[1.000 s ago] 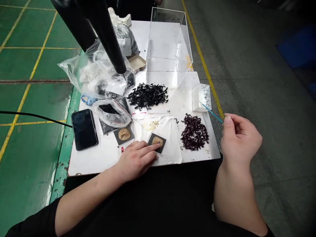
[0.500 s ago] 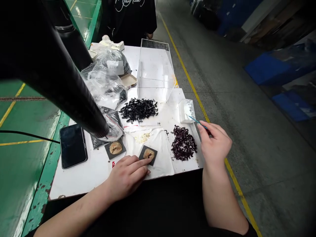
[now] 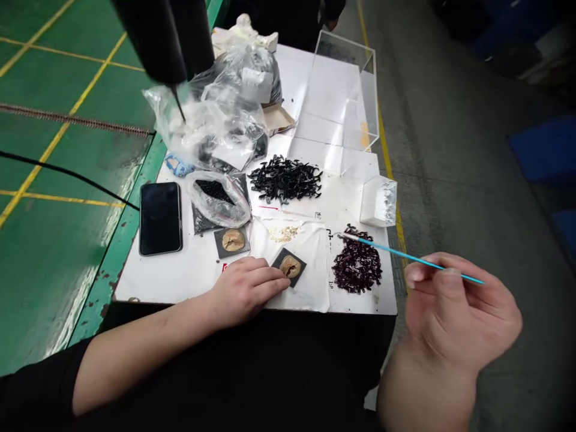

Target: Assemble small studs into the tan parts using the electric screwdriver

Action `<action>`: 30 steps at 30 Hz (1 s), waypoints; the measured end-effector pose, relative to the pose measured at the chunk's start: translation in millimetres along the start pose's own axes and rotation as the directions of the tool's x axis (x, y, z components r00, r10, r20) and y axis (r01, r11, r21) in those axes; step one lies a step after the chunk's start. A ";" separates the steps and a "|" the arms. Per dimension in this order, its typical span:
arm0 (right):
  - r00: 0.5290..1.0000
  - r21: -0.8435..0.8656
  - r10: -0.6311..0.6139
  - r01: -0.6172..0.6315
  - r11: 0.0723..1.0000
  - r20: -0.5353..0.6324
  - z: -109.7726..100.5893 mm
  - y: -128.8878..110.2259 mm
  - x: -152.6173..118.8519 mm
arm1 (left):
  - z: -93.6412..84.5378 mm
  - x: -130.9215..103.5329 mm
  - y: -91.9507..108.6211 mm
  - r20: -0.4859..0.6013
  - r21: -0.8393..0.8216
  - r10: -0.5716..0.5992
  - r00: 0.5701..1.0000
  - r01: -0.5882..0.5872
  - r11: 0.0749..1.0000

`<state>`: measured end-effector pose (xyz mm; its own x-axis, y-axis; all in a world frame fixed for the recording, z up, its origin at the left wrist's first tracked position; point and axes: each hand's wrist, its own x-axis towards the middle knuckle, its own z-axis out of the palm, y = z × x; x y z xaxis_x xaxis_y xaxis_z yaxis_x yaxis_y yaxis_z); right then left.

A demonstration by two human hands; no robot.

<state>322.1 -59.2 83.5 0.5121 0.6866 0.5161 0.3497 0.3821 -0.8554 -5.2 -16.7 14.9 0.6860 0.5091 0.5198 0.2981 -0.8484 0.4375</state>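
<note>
My right hand [image 3: 459, 306] pinches a thin blue stick [image 3: 405, 255] with a pale tip, held up over the right edge of the table. The tip appears above a heap of small dark-red pieces [image 3: 357, 264]. My left hand [image 3: 245, 288] lies palm down, fingers stretched out, fingertips at a dark square pad [image 3: 275, 259]. On that pad sits a tan lump [image 3: 288, 266] with a small dark-red mark on it. The pad rests on a white cloth [image 3: 315, 294], with small gold-coloured rings [image 3: 283, 233] behind it. My left thumb is hidden.
A second tan lump [image 3: 233, 241], a phone [image 3: 159, 219] and an open bag of black bits [image 3: 218, 195] are at left. Behind lie black pieces [image 3: 285, 180], a clear box [image 3: 335, 129] and a small white container [image 3: 378, 201]. A dark pole [image 3: 157, 42] hangs above the bags.
My right hand has drawn the blue stick out of the small white container and raised it closer to the camera. The left hand remains by the pad. The view has shifted.
</note>
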 end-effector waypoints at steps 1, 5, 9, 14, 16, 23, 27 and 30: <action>0.999 -0.005 0.030 -0.030 1.000 0.033 0.4 0.4 -5.3 | 0.7 -0.3 -0.1 -0.001 0.017 -0.006 1.000 0.006 1.000; 0.978 -0.074 0.156 -0.147 0.986 0.138 2.1 2.2 -24.9 | 1.0 -0.9 0.7 0.030 0.106 -0.045 0.999 0.041 0.994; 0.948 -0.126 0.217 -0.192 0.973 0.231 3.1 4.2 -33.3 | -1.1 0.3 2.8 0.092 0.142 -0.068 0.993 0.054 0.988; 0.939 -0.167 0.227 -0.188 0.968 0.258 6.9 6.9 -34.7 | -1.6 1.0 4.8 0.167 0.174 -0.084 0.982 0.055 0.983; 0.936 -0.146 0.226 -0.192 0.970 0.270 8.4 7.6 -35.2 | -0.8 0.6 4.9 0.174 0.184 -0.082 0.981 0.049 0.982; 0.936 -0.154 0.214 -0.176 0.972 0.281 9.4 13.2 -38.0 | 2.7 0.3 2.9 0.186 0.205 -0.067 0.980 0.028 0.978; 0.941 -0.128 0.171 -0.138 0.982 0.291 11.7 16.4 -39.4 | 4.3 0.9 3.1 0.191 0.208 -0.065 0.979 0.024 0.978; 0.943 -0.085 0.129 -0.107 0.991 0.306 13.5 17.8 -38.5 | 5.2 0.5 3.4 0.180 0.212 -0.066 0.981 0.026 0.977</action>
<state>298.1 -70.4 47.8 0.2883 0.8859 0.3633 0.3581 0.2521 -0.8990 -0.4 -20.1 12.8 0.7732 0.5293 0.3492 0.4503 -0.8461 0.2854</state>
